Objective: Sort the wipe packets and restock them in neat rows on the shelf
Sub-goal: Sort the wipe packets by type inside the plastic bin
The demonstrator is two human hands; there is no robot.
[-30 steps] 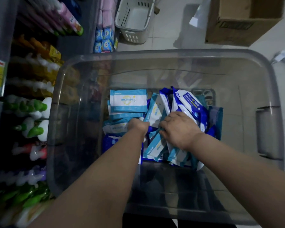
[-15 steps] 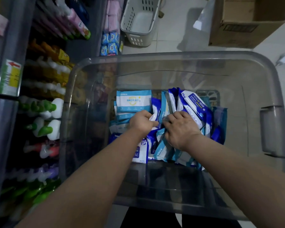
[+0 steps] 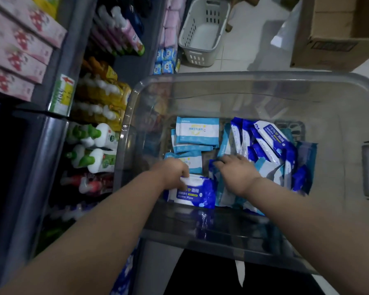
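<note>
Left hand (image 3: 173, 173) gripped a blue packet (image 3: 195, 193), probably to sort it; right hand (image 3: 238, 175), fingers open, steadied the pile (image 3: 271, 145)

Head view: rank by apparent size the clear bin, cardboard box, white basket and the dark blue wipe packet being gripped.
1. clear bin
2. cardboard box, though cropped by the frame
3. white basket
4. dark blue wipe packet
Box and basket sit farther away, so true sizes stay unsure.
</note>
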